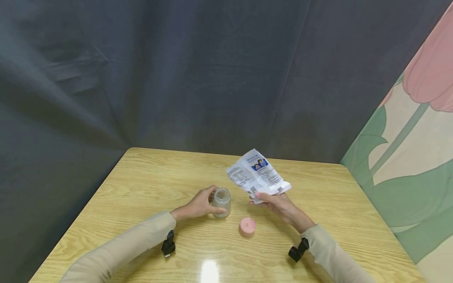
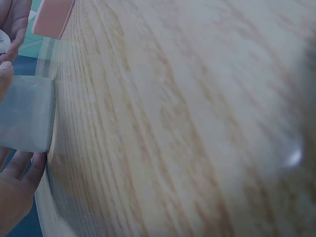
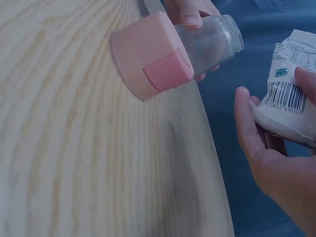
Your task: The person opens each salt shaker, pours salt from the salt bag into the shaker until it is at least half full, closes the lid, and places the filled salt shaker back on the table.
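Note:
My left hand [image 1: 199, 203] grips a small clear glass jar [image 1: 222, 201] that stands uncovered on the table, thumb on the near side and fingers behind. In the right wrist view the threaded neck of the jar [image 3: 232, 33] shows. My right hand [image 1: 279, 204] holds a white printed packet [image 1: 258, 175] above the table, thumb on top. A barcode on the packet [image 3: 286, 96] faces the right wrist camera. Between the hands, nearer to me, a pink lid [image 1: 247, 226] with a darker pink flap sits on the table. In the left wrist view only part of the pink lid [image 2: 53, 19] appears.
The light wooden table [image 1: 148, 173] reaches back to a dark curtain [image 1: 212, 78]. On the right hangs a flowered cloth [image 1: 407, 165]. Each wrist carries a black camera, such as the right one [image 1: 299, 249].

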The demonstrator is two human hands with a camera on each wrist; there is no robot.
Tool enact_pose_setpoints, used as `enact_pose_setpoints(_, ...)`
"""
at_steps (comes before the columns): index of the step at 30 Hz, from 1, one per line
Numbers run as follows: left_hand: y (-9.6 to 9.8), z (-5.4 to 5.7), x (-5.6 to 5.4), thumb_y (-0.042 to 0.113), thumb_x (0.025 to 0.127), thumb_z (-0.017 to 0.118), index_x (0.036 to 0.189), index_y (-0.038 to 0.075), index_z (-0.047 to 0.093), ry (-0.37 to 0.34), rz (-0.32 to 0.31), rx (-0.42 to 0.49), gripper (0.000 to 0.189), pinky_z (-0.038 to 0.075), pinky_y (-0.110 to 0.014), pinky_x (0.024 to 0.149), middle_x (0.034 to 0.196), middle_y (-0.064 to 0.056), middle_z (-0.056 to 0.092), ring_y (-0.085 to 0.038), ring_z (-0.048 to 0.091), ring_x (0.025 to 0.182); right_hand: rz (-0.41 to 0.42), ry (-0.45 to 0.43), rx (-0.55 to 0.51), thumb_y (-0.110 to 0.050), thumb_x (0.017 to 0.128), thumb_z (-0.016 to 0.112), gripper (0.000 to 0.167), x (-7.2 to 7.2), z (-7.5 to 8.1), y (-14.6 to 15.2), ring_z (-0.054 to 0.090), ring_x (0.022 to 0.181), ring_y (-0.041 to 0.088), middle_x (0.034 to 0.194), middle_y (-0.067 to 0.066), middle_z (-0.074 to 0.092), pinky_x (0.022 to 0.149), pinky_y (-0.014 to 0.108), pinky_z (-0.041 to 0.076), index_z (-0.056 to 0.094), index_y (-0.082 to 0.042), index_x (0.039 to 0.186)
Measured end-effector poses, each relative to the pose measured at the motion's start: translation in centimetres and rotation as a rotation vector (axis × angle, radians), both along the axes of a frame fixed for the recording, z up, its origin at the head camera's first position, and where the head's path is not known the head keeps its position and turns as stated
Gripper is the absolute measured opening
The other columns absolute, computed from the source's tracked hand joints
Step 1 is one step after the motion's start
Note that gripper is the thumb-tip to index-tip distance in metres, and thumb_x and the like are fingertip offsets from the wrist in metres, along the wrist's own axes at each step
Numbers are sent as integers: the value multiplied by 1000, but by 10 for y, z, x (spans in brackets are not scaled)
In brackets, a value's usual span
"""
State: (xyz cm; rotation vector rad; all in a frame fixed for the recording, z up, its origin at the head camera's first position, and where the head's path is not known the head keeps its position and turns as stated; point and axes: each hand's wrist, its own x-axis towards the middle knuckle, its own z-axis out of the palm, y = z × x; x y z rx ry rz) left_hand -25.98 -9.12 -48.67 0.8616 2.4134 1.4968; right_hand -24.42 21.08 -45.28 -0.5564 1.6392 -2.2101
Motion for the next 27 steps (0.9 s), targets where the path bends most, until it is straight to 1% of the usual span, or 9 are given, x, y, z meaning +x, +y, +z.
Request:
enact_pose_setpoints(2,0,0,0,24,80,85,126,6,55,1,2,-3,58,50,-37,96,119,-3,64,-20,62,110,9,12,-10,10,95,54,48,-1,1,1,65,108,34,127,16,62,98,65,38,47,-9,139)
enact_pose_setpoints(5,0,1,0,23,79,85,126,5,55,9,1,-4,58,50,-37,96,119,-4,64,-21,62,110,-1,23,-2,10,95,55,51,-1,3,3,66,106,35,127,16,63,97,64,39,45,-10,141)
enact_pose_setpoints(9,0,1,-1,24,79,85,126,6,55,9,0,-5,58,49,-38,97,119,-4,64,-22,62,110,-24,10,29,9,94,57,51,0,6,3,67,103,30,126,13,64,98,65,37,46,-10,140)
enact_pose_setpoints(11,0,1,-1,24,80,85,126,6,55,10,-3,-7,58,49,-38,97,119,-4,64,-22,62,111,-35,2,39,9,94,58,49,0,7,3,68,101,29,124,12,65,98,64,38,48,-11,138)
enact_pose_setpoints(14,-1,1,-1,25,80,85,126,5,55,11,-5,-7,58,50,-38,97,119,-4,64,-22,62,110,-48,0,46,8,93,60,47,1,8,2,68,95,28,121,11,66,96,59,46,51,-12,134)
enact_pose_setpoints(18,-1,0,-1,25,80,85,126,6,55,8,-4,-6,58,50,-38,96,119,-4,64,-22,62,110,-68,1,47,7,93,61,42,1,10,1,68,88,26,116,11,68,88,48,54,55,-13,130)
enact_pose_setpoints(22,0,0,-1,24,80,85,126,6,55,-1,0,-6,58,50,-37,96,119,-4,64,-21,62,110,-88,-11,50,7,93,60,41,2,12,0,68,83,22,113,9,69,82,40,58,56,-15,128)
enact_pose_setpoints(27,0,-1,-1,23,80,85,126,6,55,1,-2,-4,57,50,-37,96,119,-4,64,-21,62,110,-90,-8,59,7,93,60,41,2,12,-2,66,79,19,110,7,70,73,31,57,58,-16,127)
